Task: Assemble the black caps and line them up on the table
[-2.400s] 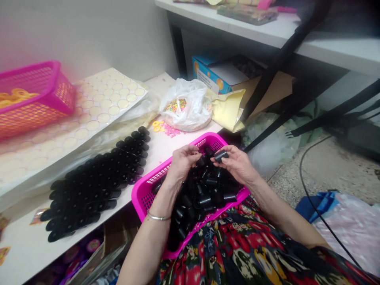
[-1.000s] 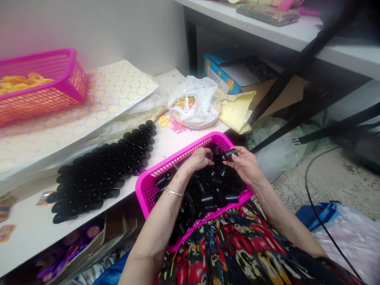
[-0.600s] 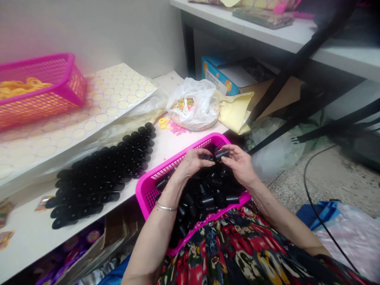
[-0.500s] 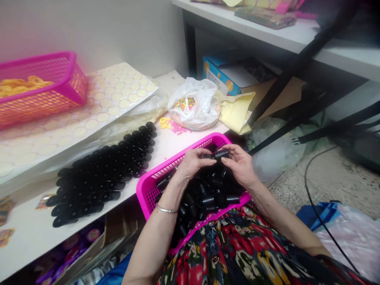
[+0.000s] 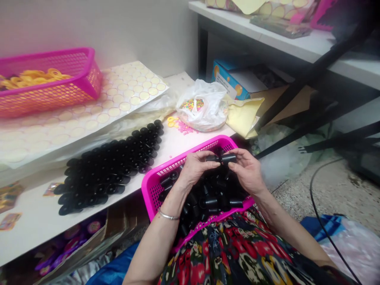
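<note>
My left hand pinches a small black plastic piece between thumb and fingers. Facing it end to end, a black plastic cylinder is gripped in my right hand. The two pieces meet or nearly meet; I cannot tell whether they are joined. Both hands are above a pink basket in my lap, which holds many loose black cylinders. On the white table to the left, many similar black pieces stand packed in rows.
A pink basket of yellow rings sits on sheets printed with circles. Behind my lap basket are a plastic bag of colourful beads, spilled pink beads and a yellow envelope. Dark metal legs stand at right.
The view has shifted, so the scene sits a little further right. Both hands keep hold of the same black pieces, held end to end, with little visible movement.
</note>
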The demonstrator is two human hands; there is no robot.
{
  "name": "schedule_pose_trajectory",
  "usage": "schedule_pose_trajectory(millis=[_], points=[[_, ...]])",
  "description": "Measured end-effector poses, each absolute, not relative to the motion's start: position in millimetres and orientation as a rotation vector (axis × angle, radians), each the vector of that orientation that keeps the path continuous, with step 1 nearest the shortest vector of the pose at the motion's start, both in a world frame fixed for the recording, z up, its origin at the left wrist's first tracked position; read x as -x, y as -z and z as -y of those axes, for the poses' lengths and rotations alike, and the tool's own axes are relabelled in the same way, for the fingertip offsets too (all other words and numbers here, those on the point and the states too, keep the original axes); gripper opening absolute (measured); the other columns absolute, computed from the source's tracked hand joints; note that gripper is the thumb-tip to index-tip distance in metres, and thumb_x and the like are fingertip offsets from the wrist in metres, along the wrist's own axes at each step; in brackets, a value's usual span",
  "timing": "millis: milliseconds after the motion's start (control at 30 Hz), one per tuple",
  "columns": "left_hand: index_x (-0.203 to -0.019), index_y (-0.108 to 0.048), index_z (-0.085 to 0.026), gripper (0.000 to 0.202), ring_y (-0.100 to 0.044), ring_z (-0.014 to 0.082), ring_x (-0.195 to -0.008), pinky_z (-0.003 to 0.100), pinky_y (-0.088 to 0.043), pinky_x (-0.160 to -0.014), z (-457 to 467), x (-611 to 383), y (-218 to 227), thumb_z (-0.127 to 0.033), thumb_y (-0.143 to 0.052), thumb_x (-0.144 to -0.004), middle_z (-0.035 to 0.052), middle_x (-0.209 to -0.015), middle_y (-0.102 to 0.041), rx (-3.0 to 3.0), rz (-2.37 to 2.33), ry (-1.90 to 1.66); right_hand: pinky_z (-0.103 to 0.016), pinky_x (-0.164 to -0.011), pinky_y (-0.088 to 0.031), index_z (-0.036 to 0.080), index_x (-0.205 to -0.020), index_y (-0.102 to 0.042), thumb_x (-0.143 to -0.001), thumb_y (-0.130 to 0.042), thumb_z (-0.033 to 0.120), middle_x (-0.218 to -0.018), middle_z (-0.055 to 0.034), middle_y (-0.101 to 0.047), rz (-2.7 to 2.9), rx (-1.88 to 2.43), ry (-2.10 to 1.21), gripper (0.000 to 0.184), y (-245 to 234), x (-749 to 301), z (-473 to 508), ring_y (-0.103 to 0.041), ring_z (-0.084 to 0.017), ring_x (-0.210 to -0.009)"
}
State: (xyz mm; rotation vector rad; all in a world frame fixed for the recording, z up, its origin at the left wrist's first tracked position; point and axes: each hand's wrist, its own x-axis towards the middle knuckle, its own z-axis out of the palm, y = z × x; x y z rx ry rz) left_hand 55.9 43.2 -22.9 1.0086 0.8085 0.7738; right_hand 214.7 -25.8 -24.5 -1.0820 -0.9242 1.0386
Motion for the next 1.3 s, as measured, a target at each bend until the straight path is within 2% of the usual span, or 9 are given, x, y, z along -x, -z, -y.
schedule_pose_trajectory(millis=[133, 600, 1000, 1200, 1300], points=[[-0.084, -0.072, -0.014, 0.036, -0.059, 0.0128, -0.071, 0.025, -0.047, -0.071, -40, -53, 19, -0.023, -0.084, -0.052, 0.0001, -0.078, -0.067, -1.036, -0.803, -0.758, -0.030, -0.084, -0.050, 0.025, -0.098, -0.063, -0.071, -0.074, 0.020, -0.093, -0.0005, -0.065, 0.922, 1.076, -1.045, 0.030, 28, -214, 24, -0.061, -0.015, -0.088], [-0.085, -0.072, -0.014, 0.031, -0.056, 0.0111, -0.070, 0.022, -0.043, -0.068, -38, -47, 17, -0.024, -0.081, -0.057, -0.0011, -0.076, -0.065, -1.113, -0.822, -0.751, -0.031, -0.085, -0.051, 0.024, -0.099, -0.062, -0.072, -0.073, 0.020, -0.096, -0.0019, -0.066, 0.971, 1.079, -1.033, 0.030, 33, -212, 23, -0.062, -0.015, -0.089], [-0.086, -0.073, -0.014, 0.026, -0.056, 0.0137, -0.071, 0.024, -0.042, -0.068, -37, -45, 14, -0.025, -0.075, -0.063, -0.0002, -0.075, -0.065, -1.244, -0.819, -0.726, -0.034, -0.087, -0.051, 0.023, -0.100, -0.060, -0.073, -0.072, 0.022, -0.097, -0.0039, -0.067, 1.048, 1.122, -0.972, 0.030, 31, -212, 25, -0.063, -0.017, -0.093], [-0.100, -0.069, -0.012, 0.030, -0.053, 0.0127, -0.074, 0.025, -0.042, -0.068, -30, -48, 7, -0.034, -0.061, -0.080, 0.0037, -0.085, -0.061, -1.250, -0.727, -0.682, -0.033, -0.083, -0.054, 0.023, -0.101, -0.062, -0.070, -0.074, 0.023, -0.095, -0.0025, -0.068, 1.057, 1.215, -1.009, 0.034, 28, -206, 29, -0.065, -0.017, -0.088], [-0.091, -0.070, -0.013, 0.024, -0.048, 0.0133, -0.075, 0.026, -0.042, -0.069, -24, -50, 1, -0.034, -0.060, -0.081, 0.0023, -0.078, -0.051, -1.469, -0.851, -0.749, -0.030, -0.081, -0.055, 0.024, -0.102, -0.065, -0.069, -0.075, 0.022, -0.096, -0.0017, -0.068, 1.048, 1.268, -1.005, 0.034, 30, -204, 31, -0.066, -0.016, -0.085]])
